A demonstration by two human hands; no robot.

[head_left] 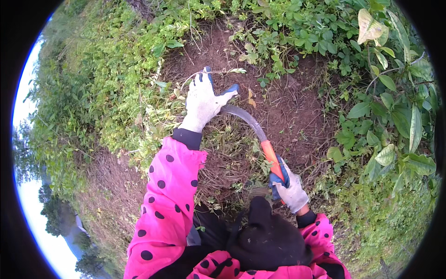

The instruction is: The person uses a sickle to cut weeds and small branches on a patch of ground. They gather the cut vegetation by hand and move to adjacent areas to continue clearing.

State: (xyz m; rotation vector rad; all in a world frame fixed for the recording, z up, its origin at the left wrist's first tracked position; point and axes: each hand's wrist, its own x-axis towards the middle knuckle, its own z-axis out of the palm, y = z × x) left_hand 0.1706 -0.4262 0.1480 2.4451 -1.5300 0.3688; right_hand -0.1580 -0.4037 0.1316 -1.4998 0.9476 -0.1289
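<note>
My left hand (204,100), in a white work glove with blue on the fingers, reaches over the ground with thumb and fingers apart. A thin plant stem (220,72) with a leafy tip passes by its fingertips; whether it is touched, I cannot tell. In my right hand (291,188), gloved the same way, is a sickle (253,123) with an orange handle and a curved grey blade. The blade arcs up and left, its tip end hidden by or just behind my left hand. Cut or pulled weeds (227,144) lie below the blade.
Bare brown soil (297,111) with dry stalks runs up the middle. Low green plants (107,83) cover the left slope, and a broad-leaved shrub (395,116) crowds the right side. A tree trunk (141,8) stands at the top. My dark-clad knee is near the lower middle.
</note>
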